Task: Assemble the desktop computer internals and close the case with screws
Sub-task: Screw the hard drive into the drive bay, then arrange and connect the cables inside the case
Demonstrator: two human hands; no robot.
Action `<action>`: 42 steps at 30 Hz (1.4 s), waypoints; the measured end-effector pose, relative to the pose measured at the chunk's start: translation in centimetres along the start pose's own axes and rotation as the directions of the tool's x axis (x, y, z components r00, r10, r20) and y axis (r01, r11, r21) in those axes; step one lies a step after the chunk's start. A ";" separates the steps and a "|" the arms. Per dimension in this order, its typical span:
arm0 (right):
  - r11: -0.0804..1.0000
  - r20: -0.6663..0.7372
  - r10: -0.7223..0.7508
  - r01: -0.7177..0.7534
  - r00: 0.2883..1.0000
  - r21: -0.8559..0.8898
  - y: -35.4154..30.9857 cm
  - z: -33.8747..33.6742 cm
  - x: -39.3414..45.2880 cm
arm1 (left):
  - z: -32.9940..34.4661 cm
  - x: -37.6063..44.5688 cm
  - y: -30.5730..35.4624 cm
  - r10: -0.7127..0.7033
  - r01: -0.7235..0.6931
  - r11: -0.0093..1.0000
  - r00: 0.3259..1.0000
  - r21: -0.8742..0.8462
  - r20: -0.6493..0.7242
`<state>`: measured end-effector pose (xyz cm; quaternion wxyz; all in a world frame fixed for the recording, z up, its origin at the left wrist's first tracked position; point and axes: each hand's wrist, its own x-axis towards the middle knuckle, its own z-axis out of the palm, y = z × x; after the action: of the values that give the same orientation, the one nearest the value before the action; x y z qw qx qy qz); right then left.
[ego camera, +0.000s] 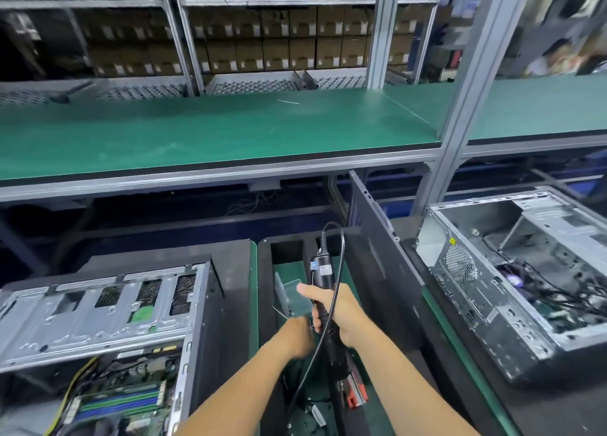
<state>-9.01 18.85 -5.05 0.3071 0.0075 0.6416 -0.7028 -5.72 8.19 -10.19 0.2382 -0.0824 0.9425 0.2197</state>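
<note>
- Right hand (331,310) wrapped round the grip of the electric screwdriver (323,291), thumb laid along the barrel; tool held upright over the green-matted tray (295,271), cable (340,264) looping from its top and trailing down past the wrist
- Left hand (297,335) reaching into the tray just beside the tool, fingers turned down and away; cannot tell whether pinching a screw or merely feeling for one
- Open computer case (108,330) low on the left, on its side, motherboard (124,399) and memory slots exposed; second open case (512,278) on the right, well apart; loose dark side panel (384,261) leaning upright between tray and right case
- Likely handling: screwdriver rigid and moderately heavy, best held mid-barrel as now, cable tugging a little; screws tiny and slippery, best taken by fingertip pinch; side panel thin, stiff sheet metal, apt to flex and with sharp rims, best lifted by both long edges; board and slots fragile, best left untouched
- Hidden or unclear: driver bit buried behind both hands; tray contents mostly masked by forearms, only a clear plastic piece (290,291) and a red-and-black item (354,393) showing; left case cut off by frame edge; background shelving blurred
</note>
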 end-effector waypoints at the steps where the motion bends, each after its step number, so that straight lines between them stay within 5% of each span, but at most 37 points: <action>1: 1.000 0.005 0.000 0.000 1.000 -0.002 0.1 0.0 0.2 | 0.2 0.4 0.1 0.009 -0.009 1.000 1.000 0.003 0.021; 13: 0.998 -0.018 0.056 -0.056 0.998 -0.020 1.5 -0.8 1.9 | 4.0 4.0 -1.3 -0.139 0.107 0.982 0.968 0.157 0.208; 22: 0.997 -0.027 0.063 -0.064 0.998 -0.048 1.4 -1.4 2.2 | 5.4 5.4 -1.7 -0.060 0.045 0.978 0.996 -0.205 -0.067; 30: 0.999 -0.035 0.020 -0.021 0.999 -0.039 0.7 -0.7 2.3 | -0.2 3.8 -0.8 -0.104 -0.059 0.897 0.935 -0.438 -0.339; 35: 0.995 0.023 0.071 -0.073 0.997 0.068 0.0 1.1 1.8 | -6.1 2.0 -1.5 0.008 -0.215 0.898 0.880 -0.384 -0.474; 42: 0.987 0.102 0.126 -0.135 0.987 0.091 -0.7 4.4 1.0 | -13.2 -2.6 -3.7 -0.064 -0.297 0.845 0.770 -0.445 -0.635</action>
<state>-8.41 14.44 -4.00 0.3820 0.0308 0.5894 -0.7112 -7.98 -0.93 0.11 -0.1360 -0.1511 0.8742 0.4410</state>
